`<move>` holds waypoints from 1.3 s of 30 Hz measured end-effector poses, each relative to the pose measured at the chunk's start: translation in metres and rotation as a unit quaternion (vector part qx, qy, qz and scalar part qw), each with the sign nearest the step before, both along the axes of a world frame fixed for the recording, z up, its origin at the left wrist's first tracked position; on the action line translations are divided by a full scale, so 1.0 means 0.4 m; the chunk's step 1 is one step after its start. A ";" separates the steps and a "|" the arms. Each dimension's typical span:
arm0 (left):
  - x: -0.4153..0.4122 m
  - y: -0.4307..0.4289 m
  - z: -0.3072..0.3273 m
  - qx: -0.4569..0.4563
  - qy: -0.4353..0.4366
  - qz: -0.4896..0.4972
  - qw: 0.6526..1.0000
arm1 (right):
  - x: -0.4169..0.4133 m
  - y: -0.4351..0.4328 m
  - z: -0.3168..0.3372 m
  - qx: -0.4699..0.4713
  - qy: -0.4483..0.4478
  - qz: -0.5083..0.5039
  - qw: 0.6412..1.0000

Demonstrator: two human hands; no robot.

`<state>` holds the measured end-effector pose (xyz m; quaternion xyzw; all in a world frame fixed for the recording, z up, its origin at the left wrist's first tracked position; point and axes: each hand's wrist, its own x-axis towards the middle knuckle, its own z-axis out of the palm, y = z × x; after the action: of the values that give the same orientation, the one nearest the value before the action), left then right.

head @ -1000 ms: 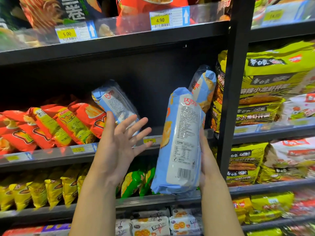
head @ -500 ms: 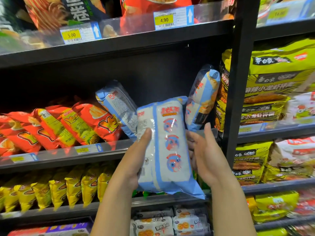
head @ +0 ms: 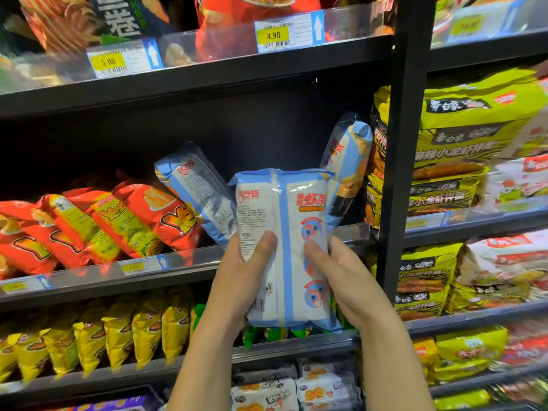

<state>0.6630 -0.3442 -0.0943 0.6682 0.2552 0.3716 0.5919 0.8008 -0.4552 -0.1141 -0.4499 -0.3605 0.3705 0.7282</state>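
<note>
Currently snack bag (head: 286,232) upright before middle shelf (head: 89,280) — left grip (head: 240,272) curled round its left edge, right grip (head: 347,277) round its right edge. Open room behind — between left blue bag (head: 195,191) and right blue bag (head: 348,164).

Centre: the held packet (head: 284,221) stands upright before the middle shelf (head: 89,284). The left hand (head: 240,277) grips its lower part at 8 o'clock and the right hand (head: 341,277) at 4 o'clock, thumbs across its near face. Behind it on that shelf, a first spare packet (head: 195,191) leans at 10 o'clock, just beside the row of chip bags (head: 118,221) running out to 9 o'clock. A second spare packet (head: 347,164) stands at 1 o'clock, tilted toward the shelf upright (head: 409,143). Beyond the upright, at 3 o'clock, noodle packs (head: 474,137) lie stacked. The upper shelf (head: 207,81) spans 12 o'clock, with a price tag (head: 272,35) on its front rail. On the lower shelf (head: 267,350), small bags (head: 118,330) stand at 7 o'clock. Bottom packets (head: 267,390) lie beneath at 6 o'clock.
</note>
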 end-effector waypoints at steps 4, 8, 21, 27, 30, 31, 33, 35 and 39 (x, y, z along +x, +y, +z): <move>-0.012 0.005 -0.021 0.035 0.014 -0.056 0.998 | 0.029 -0.018 -0.035 0.011 -0.068 -0.026 0.997; -0.044 0.031 -0.051 0.070 0.030 -0.105 0.992 | 0.066 -0.043 -0.072 0.004 -0.130 -0.039 0.991; -0.062 0.022 -0.030 0.040 -0.006 -0.199 0.979 | 0.069 -0.055 -0.057 0.001 -0.138 -0.060 0.989; -0.050 -0.004 -0.003 -0.039 0.015 -0.141 0.989 | 0.038 -0.049 -0.009 -0.044 -0.025 -0.028 0.998; -0.041 -0.029 0.030 -0.129 0.046 -0.125 0.983 | 0.017 -0.049 0.016 -0.099 0.037 -0.019 0.994; -0.041 -0.035 0.042 -0.153 0.052 -0.129 0.978 | 0.010 -0.050 0.023 -0.119 0.046 -0.011 0.992; -0.037 -0.038 0.055 -0.178 0.070 -0.132 0.973 | 0.003 -0.052 0.029 -0.147 0.057 0.000 0.987; -0.033 -0.034 0.057 -0.188 0.082 -0.124 0.971 | 0.002 -0.051 0.034 -0.159 0.065 0.003 0.985; -0.038 -0.032 0.056 -0.175 0.103 -0.124 0.971 | -0.004 -0.052 0.038 -0.155 0.082 0.011 0.985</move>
<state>0.6479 -0.3570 -0.0720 0.6151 0.2908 0.1742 0.7119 0.7991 -0.4760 -0.0989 -0.5212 -0.2432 0.4656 0.6727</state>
